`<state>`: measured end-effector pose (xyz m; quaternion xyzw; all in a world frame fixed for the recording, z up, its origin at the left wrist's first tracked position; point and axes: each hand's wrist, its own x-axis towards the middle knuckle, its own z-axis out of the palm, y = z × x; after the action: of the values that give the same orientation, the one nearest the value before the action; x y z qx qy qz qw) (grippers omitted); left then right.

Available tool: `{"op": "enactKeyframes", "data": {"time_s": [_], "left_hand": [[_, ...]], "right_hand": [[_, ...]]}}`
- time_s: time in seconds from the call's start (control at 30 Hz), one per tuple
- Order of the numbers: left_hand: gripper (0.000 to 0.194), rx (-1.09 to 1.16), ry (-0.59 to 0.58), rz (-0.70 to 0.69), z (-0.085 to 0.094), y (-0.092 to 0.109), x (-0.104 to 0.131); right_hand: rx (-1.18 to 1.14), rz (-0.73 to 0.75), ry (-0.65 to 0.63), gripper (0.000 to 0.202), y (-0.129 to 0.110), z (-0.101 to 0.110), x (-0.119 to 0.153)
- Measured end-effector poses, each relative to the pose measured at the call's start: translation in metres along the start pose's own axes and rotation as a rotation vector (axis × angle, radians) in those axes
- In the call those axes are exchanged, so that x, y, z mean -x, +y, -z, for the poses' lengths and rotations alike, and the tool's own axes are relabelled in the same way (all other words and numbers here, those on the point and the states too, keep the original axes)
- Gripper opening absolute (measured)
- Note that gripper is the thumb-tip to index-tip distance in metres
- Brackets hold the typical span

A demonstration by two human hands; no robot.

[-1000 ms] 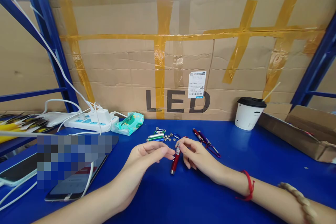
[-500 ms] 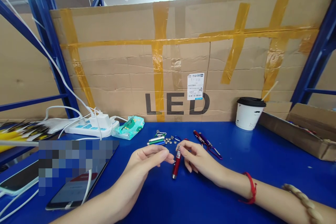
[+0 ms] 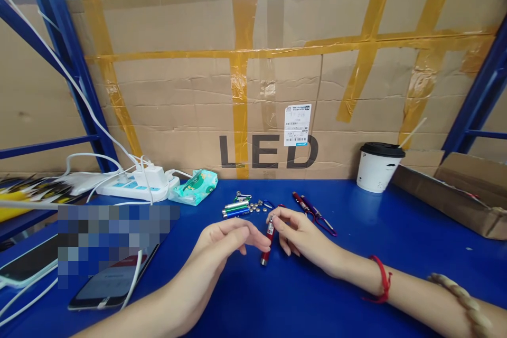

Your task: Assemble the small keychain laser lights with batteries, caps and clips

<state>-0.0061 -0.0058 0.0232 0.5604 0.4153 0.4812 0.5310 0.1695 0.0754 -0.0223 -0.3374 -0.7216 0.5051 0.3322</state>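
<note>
A small red metal tube [image 3: 265,257] with a silver end and a label stands out from the blue table, tilted slightly. My right hand [image 3: 295,229] pinches its upper end between thumb and fingers. My left hand [image 3: 232,237] is just left of the tube, fingers extended and apart from the thumb, fingertips over or against the tube's side. Behind the hands lie green and blue tubes [image 3: 236,211], several small round button cells [image 3: 258,208] and small clips [image 3: 242,197]. Further right are a red tube [image 3: 300,203] and a purple tube with a carabiner [image 3: 312,208].
On the left are a power strip [image 3: 132,188] with white cables, a green packet [image 3: 196,187], a tablet [image 3: 106,285] and a phone [image 3: 29,261]. At the right stand a paper cup [image 3: 376,169] and an open cardboard box [image 3: 455,198]. Cardboard [image 3: 178,105] walls the back.
My left hand has moved right, its fingertips now at the red tube. My right hand keeps its pinch on the tube. The view has tilted slightly downward.
</note>
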Motion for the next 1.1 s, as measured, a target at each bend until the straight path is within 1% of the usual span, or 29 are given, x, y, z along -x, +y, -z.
{"op": "enactKeyframes", "data": {"time_s": [0.1,0.2,0.27,0.37,0.43,0.53,0.63,0.77,0.93,1.1], "left_hand": [[0.028,-0.004,0.003,0.0,-0.0002,0.0011,0.0004],[0.023,0.013,0.007,0.015,-0.0004,0.0009,0.0007],[0.02,0.052,0.0,0.009,-0.0007,0.0003,0.0007],[0.019,0.13,-0.037,0.001,-0.0017,-0.0001,0.0008],[0.019,0.157,-0.039,0.009,-0.0022,-0.0001,0.0007],[0.008,0.136,-0.003,0.02,-0.0021,-0.0015,-0.0001],[0.015,0.082,0.037,0.062,-0.0007,-0.0051,-0.0009],[0.018,0.053,0.071,0.104,0.001,-0.0085,-0.0013],[0.02,0.049,0.064,0.1,0.0012,-0.0079,-0.0013],[0.016,0.065,0.041,0.105,-0.0003,-0.0087,-0.0011]], "right_hand": [[-0.003,0.0,-0.001,0.041,0.0014,0.0001,0.0002],[-0.012,0.009,-0.002,0.041,0.0026,0.0005,-0.0003],[-0.015,0.013,-0.002,0.041,0.0029,0.0004,-0.0009],[-0.015,0.017,-0.003,0.042,0.0026,0.0001,-0.0015],[-0.011,0.018,-0.003,0.042,0.0023,0.0001,-0.0016],[-0.003,0.011,-0.007,0.042,0.0019,0.0004,-0.0012],[-0.01,0.018,-0.013,0.042,0.0023,0.0007,-0.0009],[-0.006,0.021,-0.012,0.041,0.0033,0.0003,-0.0011],[-0.001,0.014,-0.012,0.04,0.003,0.0003,-0.0008],[0.014,0.023,-0.019,0.041,0.0013,0.0012,0.0005]]}}
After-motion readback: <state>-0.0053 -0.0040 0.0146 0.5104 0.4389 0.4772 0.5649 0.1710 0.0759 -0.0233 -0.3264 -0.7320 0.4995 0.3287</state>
